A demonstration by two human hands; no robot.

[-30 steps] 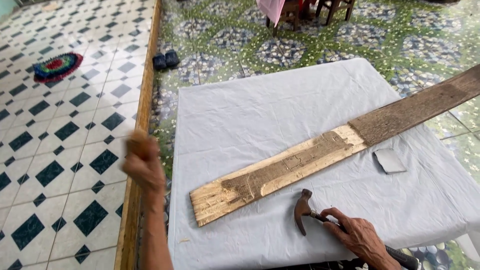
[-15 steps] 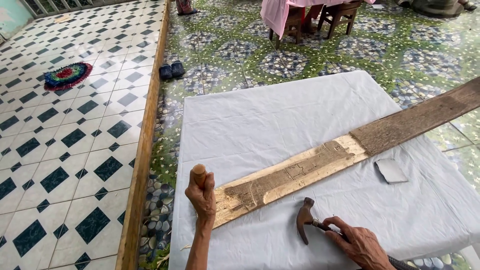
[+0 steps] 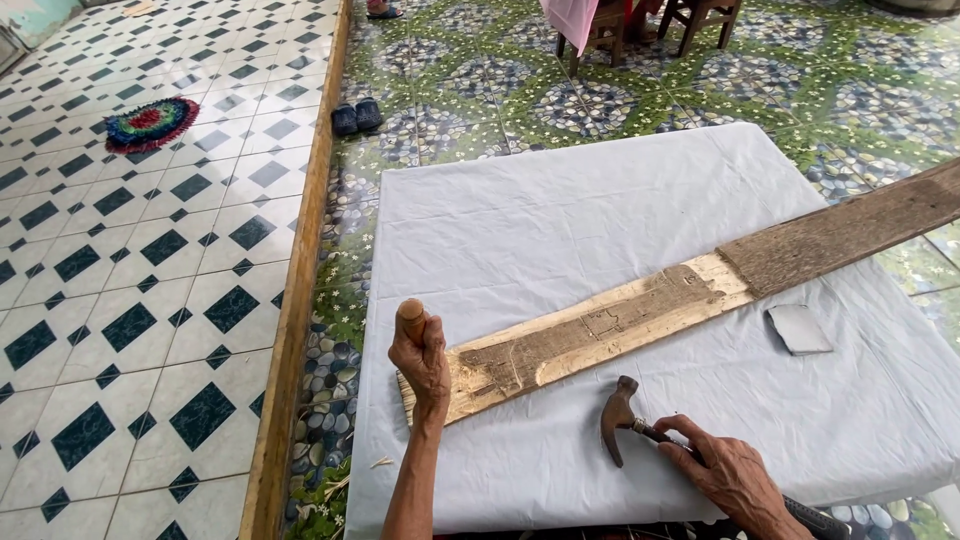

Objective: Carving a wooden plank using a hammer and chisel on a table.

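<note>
Left hand [image 3: 422,358] clenched on a wooden tool handle [image 3: 411,320] at the plank's [image 3: 600,325] near end. Right hand [image 3: 735,475] grasping the claw hammer [image 3: 622,425] on the cloth-covered bench [image 3: 520,220].

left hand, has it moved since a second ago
Yes. The left hand, gripping a wooden handle, has come in from beyond the table's left edge to the near end of the plank, which stays flat on the white cloth.

Plank [image 3: 640,315] cut off at right picture edge; tool [image 3: 411,318] tip hidden inside left hand [image 3: 422,360]; hammer [image 3: 618,418] handle under right hand [image 3: 728,478].
</note>
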